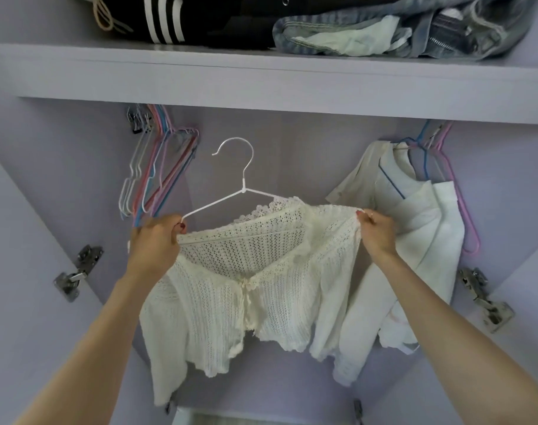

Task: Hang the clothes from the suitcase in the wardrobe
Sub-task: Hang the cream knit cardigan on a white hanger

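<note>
Cardigan (246, 289) of cream knit hangs half-draped on a white hanger (231, 167) inside the wardrobe (31, 185), left hand (157, 240) gripping the hanger's left end, right hand (376, 233) pinching the cardigan's right shoulder, with empty hangers (157, 170) left of it, white garments (415, 228) right, the shelf (261, 84) above.

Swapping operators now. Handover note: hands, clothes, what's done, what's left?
Left hand grips the left end of the white hanger. Right hand pinches the right shoulder of the white knit cardigan.
Cardigan is draped on the hanger, its left shoulder not yet seated; the hook is free, not on the rail.
Done: white garments hang at right.
Left: seat the shoulder, hook it on. Spare hangers at left. Suitcase not in view.
</note>
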The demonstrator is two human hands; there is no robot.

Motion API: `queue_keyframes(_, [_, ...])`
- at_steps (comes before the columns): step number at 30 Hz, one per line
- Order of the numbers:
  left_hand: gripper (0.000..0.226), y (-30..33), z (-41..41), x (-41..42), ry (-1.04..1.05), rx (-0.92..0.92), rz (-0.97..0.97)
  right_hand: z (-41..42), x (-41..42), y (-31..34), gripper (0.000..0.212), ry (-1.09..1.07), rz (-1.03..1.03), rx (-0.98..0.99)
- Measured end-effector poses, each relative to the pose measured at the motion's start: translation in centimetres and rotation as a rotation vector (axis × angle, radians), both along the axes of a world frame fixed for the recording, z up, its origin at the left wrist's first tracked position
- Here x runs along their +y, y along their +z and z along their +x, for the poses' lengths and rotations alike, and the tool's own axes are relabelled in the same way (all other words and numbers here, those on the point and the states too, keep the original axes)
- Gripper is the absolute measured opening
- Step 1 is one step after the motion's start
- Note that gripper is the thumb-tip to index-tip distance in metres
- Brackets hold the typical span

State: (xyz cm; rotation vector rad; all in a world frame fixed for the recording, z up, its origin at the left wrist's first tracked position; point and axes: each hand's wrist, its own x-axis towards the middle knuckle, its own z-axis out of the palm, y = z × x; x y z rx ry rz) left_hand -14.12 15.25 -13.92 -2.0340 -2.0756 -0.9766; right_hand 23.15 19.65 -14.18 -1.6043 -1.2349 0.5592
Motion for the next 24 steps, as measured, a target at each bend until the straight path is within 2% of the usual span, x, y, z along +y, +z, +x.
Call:
queue_keyframes(2, [0.022,0.3,-0.4,-0.6,0.031,-0.005,0.017,0.6,0.2,0.0,0.030,-0.015,-0.047,-0.014])
queue_keyframes(4, [0.022,0.6,-0.5,-0.8,0.040,-0.063,0.006,0.6,0.4,0.2,0.028,0.047,-0.169,-0.183])
queue_keyframes(5, [0.022,0.7,-0.3,-0.7,0.033,-0.081,-0.001,0.2,0.5,0.1,0.020,0.086,-0.203,-0.238])
queue_keyframes(6, [0.023,0.9,-0.1,-0.5,0.021,-0.084,0.000,-0.5,0.4,0.3,0.016,0.138,-0.195,-0.263])
queue_keyframes(8, [0.023,1.2,0.5,-0.2,-0.001,-0.072,-0.007,-1.7,0.2,0.9,0.043,0.290,-0.067,-0.368])
queue_keyframes(9, [0.024,1.3,0.8,-0.1,-0.007,-0.071,-0.011,-2.2,0.2,1.1,0.049,0.377,-0.026,-0.471])
queue_keyframes(12, [0.024,1.5,1.4,0.2,-0.008,-0.097,-0.026,-3.3,0.0,1.6,0.035,0.498,-0.040,-0.707])
queue_keyframes(16, [0.023,1.2,1.8,0.6,-0.007,-0.166,-0.061,-3.0,-1.0,1.7,0.035,0.484,-0.075,-0.707])
queue_keyframes(20, [0.027,-0.1,1.8,0.9,-0.036,-0.256,-0.101,-2.2,-1.8,2.2,0.041,0.537,-0.236,-0.422])
queue_keyframes(21, [0.027,-0.2,2.1,1.0,-0.033,-0.255,-0.108,-1.7,-1.7,2.3,0.040,0.536,-0.274,-0.403])
queue_keyframes(24, [0.026,-0.2,3.8,1.3,-0.055,-0.234,-0.120,-0.3,-1.8,1.9,0.024,0.475,-0.272,-0.526])
